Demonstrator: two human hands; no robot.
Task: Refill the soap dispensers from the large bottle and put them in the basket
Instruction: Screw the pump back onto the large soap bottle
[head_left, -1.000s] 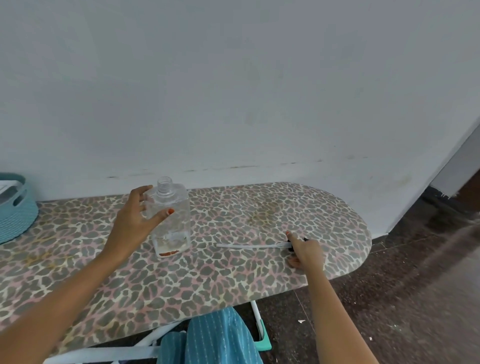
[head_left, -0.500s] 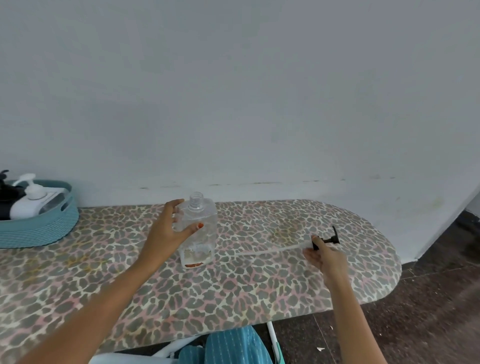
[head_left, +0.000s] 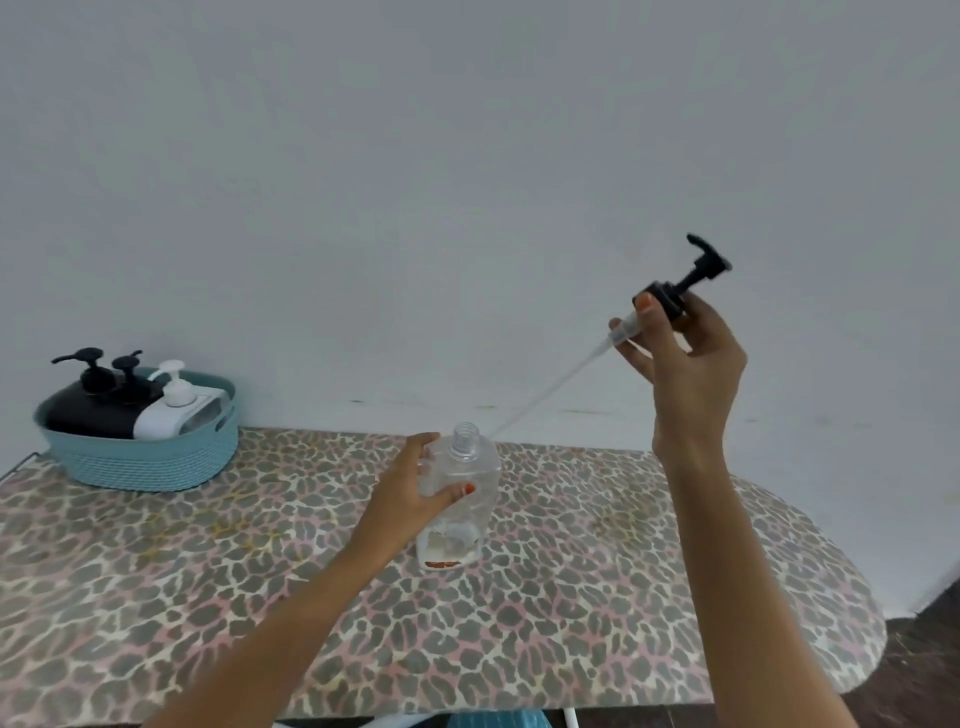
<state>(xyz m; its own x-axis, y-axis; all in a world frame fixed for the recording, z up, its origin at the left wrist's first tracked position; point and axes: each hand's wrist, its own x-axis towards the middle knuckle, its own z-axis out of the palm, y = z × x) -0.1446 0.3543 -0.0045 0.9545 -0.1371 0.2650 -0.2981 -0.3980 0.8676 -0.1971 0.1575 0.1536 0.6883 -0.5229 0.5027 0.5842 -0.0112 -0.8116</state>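
Note:
A clear plastic dispenser bottle (head_left: 460, 512) stands upright and uncapped on the leopard-print ironing board (head_left: 649, 597). My left hand (head_left: 410, 499) grips its side. Raised above the board at the right, my right hand (head_left: 685, 364) pinches a black pump head (head_left: 685, 280); its long clear tube slants down-left, the tip just beside the bottle's open neck. A teal basket (head_left: 156, 457) at the board's far left holds two black pump dispensers (head_left: 98, 405) and a white one (head_left: 174, 410).
A plain white wall (head_left: 467, 182) runs right behind the board. The board's rounded right end borders dark floor (head_left: 924, 675). Blue striped fabric (head_left: 498, 719) shows under the near edge.
My right hand picked the pump up off the board and lifted it high, swinging the tube's tip toward the bottle neck. The view shifted left, bringing the basket fully in. The left hand stayed on the bottle.

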